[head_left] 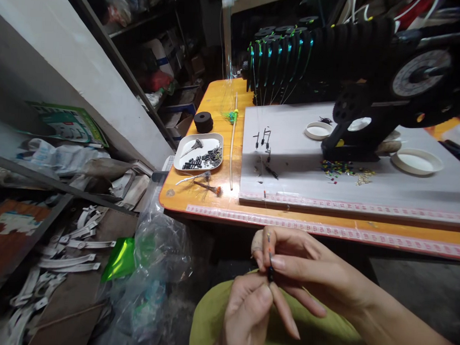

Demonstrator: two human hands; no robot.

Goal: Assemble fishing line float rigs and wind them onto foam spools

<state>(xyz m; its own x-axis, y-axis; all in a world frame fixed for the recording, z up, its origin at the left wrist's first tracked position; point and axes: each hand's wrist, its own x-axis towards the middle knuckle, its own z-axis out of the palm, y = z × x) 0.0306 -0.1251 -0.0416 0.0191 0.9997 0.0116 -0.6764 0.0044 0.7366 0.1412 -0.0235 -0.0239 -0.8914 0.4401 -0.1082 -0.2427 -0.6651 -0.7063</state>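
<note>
Above my lap, my left hand (250, 310) pinches the lower end of a small black piece (270, 275) between thumb and fingertips. My right hand (306, 263) grips the same piece higher up, with thumb and index finger pressed together. Tiny orange and yellow bits (269, 244) show along a thin line above the thumb; their exact kind is too small to tell. The two hands nearly touch, close to the table's front edge. On the grey board (290, 187) beyond them, several small black pieces (267, 143) hang on or lie by thin lines.
A white tray (179, 160) holds small black and metal parts. Beside it stand a black spool (203, 122) and a thin pale rod (233, 147). Spools of line (283, 58) hang on a dark rack. Coloured beads (336, 168) lie near white dishes (418, 164). Measuring tape (326, 237) runs along the edge.
</note>
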